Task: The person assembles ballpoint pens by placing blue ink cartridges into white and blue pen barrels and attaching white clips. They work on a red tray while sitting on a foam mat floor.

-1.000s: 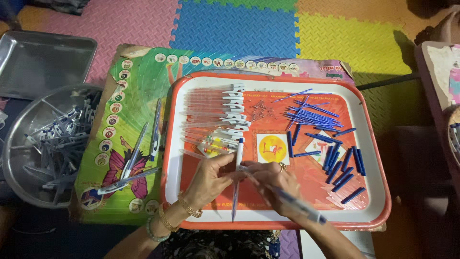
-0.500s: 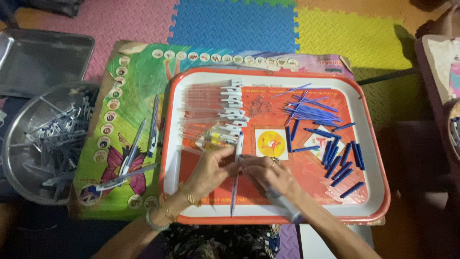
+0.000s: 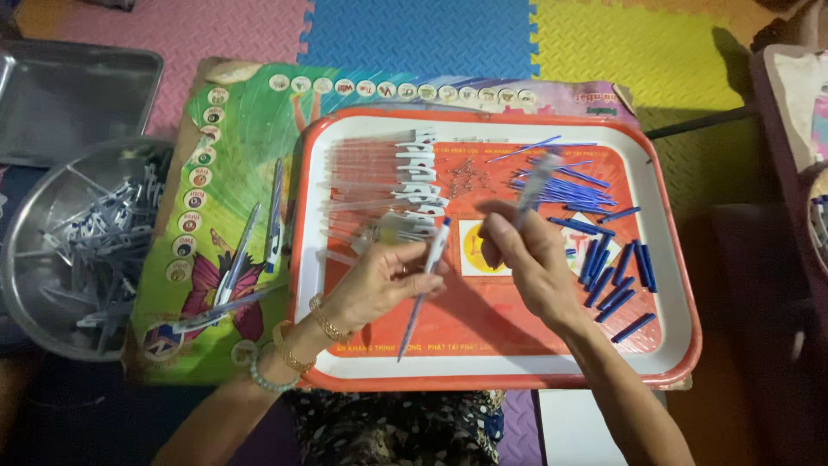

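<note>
My left hand grips a clear pen barrel with a white cap end, held slanted above the red and white tray. My right hand is lifted above the tray's middle and pinches a thin grey-blue pen part that points up and looks blurred. A row of clear barrels with white clips lies at the tray's upper left. Thin blue refills are piled at the upper right, and short blue caps are scattered on the right side.
A round metal bowl full of finished pens stands at the left, with a flat metal tray behind it. Three assembled pens lie on a colourful printed board beneath the red tray. Foam floor mats surround everything.
My right hand has lifted away from the left hand, up and to the right, carrying a thin part. The left hand keeps hold of the pen barrel.
</note>
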